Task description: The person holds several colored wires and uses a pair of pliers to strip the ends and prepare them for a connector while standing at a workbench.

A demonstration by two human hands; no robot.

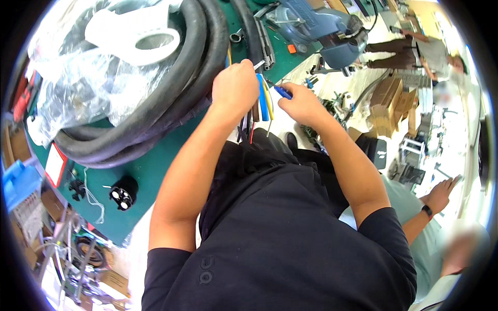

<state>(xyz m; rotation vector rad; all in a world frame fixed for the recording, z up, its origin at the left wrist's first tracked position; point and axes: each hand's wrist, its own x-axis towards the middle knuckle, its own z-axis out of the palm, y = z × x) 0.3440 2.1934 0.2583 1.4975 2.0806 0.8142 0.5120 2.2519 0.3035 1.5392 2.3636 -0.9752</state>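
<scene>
Two hands worked over a green workbench top in a cluttered workshop: left hand clenched around coloured insulated wires, right hand pinching a blue-handled tool

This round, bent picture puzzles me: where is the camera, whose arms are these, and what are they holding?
No machine here: a person wears a wide fisheye camera on the head, looking down, so straight edges bend. The two bare forearms are the wearer's own. The left hand has its grip closed around a bundle of coloured wires, blue and yellow among them. The right hand pinches a small blue-handled tool beside the wires. On the green workbench lie a coil of thick black hose, a clear plastic bag and a black round connector. Other people stand at the right.
</scene>
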